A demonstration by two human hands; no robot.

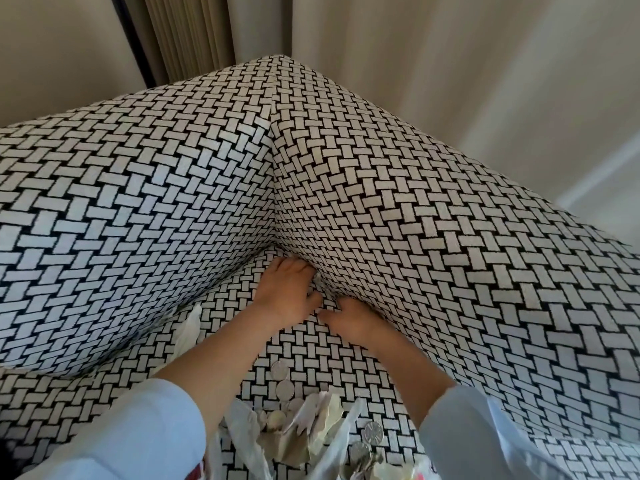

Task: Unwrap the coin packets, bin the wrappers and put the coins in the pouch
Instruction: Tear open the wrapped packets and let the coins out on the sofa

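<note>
Coins (284, 389) lie loose on the sofa seat (311, 351) toward its near edge, a few bare silver ones in a short line at the middle and a couple more nearer the right side, so I judge several packets are already open. Crumpled paper wrappers (311, 420) sit in a heap among them at the near edge, not yet thrown away. No bin shows from here, and I cannot pick out the pouch either, so as far as I can see no coin has been put away. Thin plastic bags (188, 327) lie by the seat's left edge and across the near edge. The near ones are tangled with the paper and coins, and I cannot tell whether anything is actually inside them or only lying on top. My left hand (285, 289) is pushed into the far corner of the seat, where the back and the arm meet, with its fingertips buried in the crease. My right hand (349, 318) is just beside it, fingers tucked down along the right edge and thumb lying flat on the seat. With the fingers hidden, I cannot tell whether either of my hands is grasping anything. My guess is that I am feeling for coins or a packet slipped into the gap, which leaves the gathering, binning and pouching all to do.
</note>
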